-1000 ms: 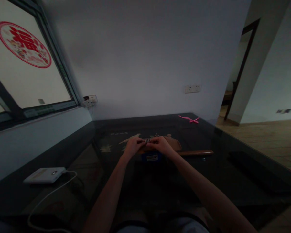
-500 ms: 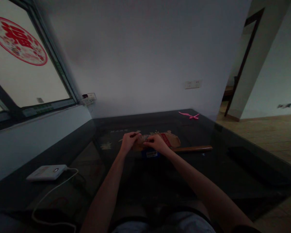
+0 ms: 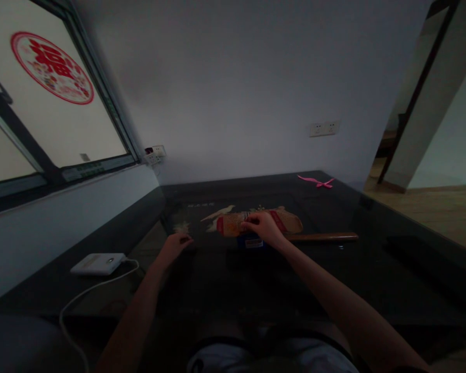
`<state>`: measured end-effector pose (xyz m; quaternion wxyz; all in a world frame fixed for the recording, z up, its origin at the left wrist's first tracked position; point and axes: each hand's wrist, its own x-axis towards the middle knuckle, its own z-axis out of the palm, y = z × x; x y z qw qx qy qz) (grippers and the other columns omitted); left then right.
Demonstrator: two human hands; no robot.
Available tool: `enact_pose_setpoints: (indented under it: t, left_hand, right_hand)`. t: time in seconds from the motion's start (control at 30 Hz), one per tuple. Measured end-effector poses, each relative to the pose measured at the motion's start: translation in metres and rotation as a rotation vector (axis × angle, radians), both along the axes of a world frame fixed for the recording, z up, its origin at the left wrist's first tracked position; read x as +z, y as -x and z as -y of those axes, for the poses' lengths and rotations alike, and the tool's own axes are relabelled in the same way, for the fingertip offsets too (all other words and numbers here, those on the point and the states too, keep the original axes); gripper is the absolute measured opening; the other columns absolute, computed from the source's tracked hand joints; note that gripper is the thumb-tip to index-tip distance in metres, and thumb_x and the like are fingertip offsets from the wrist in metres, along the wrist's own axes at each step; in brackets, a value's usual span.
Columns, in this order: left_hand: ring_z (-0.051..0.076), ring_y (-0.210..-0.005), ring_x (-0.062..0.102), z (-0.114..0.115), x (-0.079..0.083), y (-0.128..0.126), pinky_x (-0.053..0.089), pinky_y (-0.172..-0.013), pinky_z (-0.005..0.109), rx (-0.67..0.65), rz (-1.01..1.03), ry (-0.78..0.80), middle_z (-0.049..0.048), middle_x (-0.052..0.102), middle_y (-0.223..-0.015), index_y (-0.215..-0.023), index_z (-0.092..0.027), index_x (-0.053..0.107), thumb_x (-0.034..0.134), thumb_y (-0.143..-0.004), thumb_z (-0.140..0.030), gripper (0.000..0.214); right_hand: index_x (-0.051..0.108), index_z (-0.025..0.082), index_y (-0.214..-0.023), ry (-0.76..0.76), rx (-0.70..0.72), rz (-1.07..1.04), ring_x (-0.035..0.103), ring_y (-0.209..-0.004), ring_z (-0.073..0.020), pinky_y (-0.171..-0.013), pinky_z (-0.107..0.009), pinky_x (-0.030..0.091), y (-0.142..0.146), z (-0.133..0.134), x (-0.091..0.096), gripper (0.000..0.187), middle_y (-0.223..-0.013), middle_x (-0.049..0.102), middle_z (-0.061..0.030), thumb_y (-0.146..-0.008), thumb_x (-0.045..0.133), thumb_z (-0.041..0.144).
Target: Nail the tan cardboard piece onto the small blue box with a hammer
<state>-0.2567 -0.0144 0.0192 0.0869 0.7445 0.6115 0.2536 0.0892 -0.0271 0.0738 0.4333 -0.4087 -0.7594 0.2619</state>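
One red-and-tan pad (image 3: 230, 225) at bench (image 3: 213, 274) centre, blue box (image 3: 252, 242) at its 6 o'clock; right hand (image 3: 263, 226) touching, left hand (image 3: 174, 245) apart toward 8–9 o'clock. Can't tell whether either grip pinches anything. Steady right probably helps.

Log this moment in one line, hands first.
right hand: at tan-and-red item, grip unclear | left hand: apart from item, contents unclear | blue box: at item's near edge | brown rod: extending right
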Motion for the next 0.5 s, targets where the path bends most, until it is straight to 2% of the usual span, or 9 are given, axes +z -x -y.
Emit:
enact_pose_setpoints:
  t: [0.1, 0.17, 0.3, 0.4, 0.5]
  left_hand:
    - [0.019, -0.074, 0.063, 0.004, -0.008, -0.005, 0.045, -0.069, 0.026, -0.090, -0.002, 0.082, 0.0059, 0.069, -0.078, -0.073, -0.018, 0.069, 0.057, -0.073, -0.036, 0.021]
    - [0.019, -0.074, 0.062, 0.005, -0.010, -0.010, 0.044, -0.069, 0.026, -0.116, -0.006, 0.087, 0.0061, 0.068, -0.078, -0.075, -0.017, 0.069, 0.057, -0.073, -0.037, 0.023]
    - [0.018, -0.073, 0.061, 0.005, -0.013, -0.013, 0.043, -0.067, 0.025, -0.117, -0.009, 0.069, 0.0054, 0.068, -0.078, -0.078, -0.017, 0.069, 0.058, -0.074, -0.039, 0.025]
    - [0.017, -0.071, 0.060, 0.004, -0.016, -0.012, 0.042, -0.066, 0.024, -0.119, -0.007, 0.071, 0.0046, 0.068, -0.076, -0.079, -0.017, 0.069, 0.059, -0.073, -0.037, 0.024]
    - [0.016, -0.070, 0.060, 0.004, -0.017, -0.011, 0.042, -0.064, 0.023, -0.137, -0.016, 0.086, 0.0044, 0.068, -0.076, -0.081, -0.015, 0.068, 0.058, -0.074, -0.034, 0.022]
  right_hand:
    - [0.064, 0.016, -0.062, -0.049, 0.002, -0.009, 0.052, -0.058, -0.0130, -0.055, -0.023, 0.035, 0.011, 0.017, 0.004, 0.025, -0.058, 0.059, -0.0003, -0.078, 0.061, 0.034]
    - [0.065, 0.016, -0.064, -0.078, 0.053, 0.019, 0.056, -0.062, -0.0139, -0.058, -0.023, 0.037, 0.025, 0.032, 0.007, 0.022, -0.063, 0.063, -0.0015, -0.079, 0.063, 0.033]
    - [0.070, 0.018, -0.076, -0.088, 0.217, 0.274, 0.061, -0.070, -0.0140, -0.061, -0.022, 0.040, 0.065, 0.052, 0.001, 0.015, -0.074, 0.069, -0.0024, -0.079, 0.065, 0.032]
    - [0.070, 0.022, -0.087, -0.069, 0.197, 0.589, 0.063, -0.076, -0.0151, -0.062, -0.022, 0.042, 0.094, 0.048, -0.011, 0.021, -0.083, 0.071, -0.0022, -0.081, 0.061, 0.039]
    - [0.070, 0.021, -0.091, -0.048, 0.147, 0.697, 0.064, -0.086, -0.0196, -0.068, -0.026, 0.045, 0.115, 0.033, -0.022, 0.020, -0.092, 0.071, -0.0058, -0.082, 0.059, 0.036]
